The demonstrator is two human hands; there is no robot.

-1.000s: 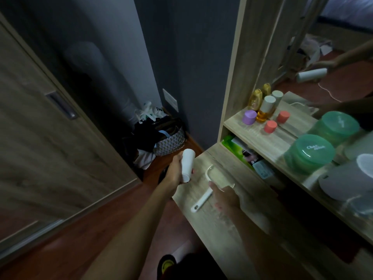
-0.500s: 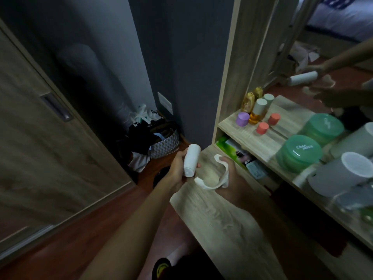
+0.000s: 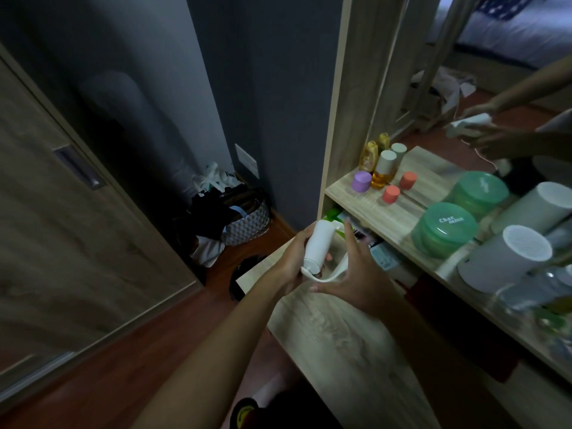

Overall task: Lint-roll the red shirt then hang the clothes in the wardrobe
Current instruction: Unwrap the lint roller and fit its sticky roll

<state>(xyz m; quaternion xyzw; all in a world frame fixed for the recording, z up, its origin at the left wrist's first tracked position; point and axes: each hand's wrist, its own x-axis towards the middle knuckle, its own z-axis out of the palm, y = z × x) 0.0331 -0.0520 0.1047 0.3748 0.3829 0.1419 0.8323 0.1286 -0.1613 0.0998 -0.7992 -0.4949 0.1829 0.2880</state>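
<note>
My left hand grips the white lint-roller roll and holds it upright over the wooden tabletop's far end. Just right of it, my right hand holds the roller's white curved handle, whose lower end meets the bottom of the roll. The index finger and thumb of that hand stick out straight. To the left stands the wardrobe door with a recessed pull; it looks closed. No red shirt is in view.
A shelf beside the mirror carries amber bottles, a purple cap, red caps, green tubs and white cylinders. A patterned basket of clothes sits on the floor in the corner.
My right hand picked the handle up from the tabletop and brought it against the roll in my left hand. The view has shifted a little.
</note>
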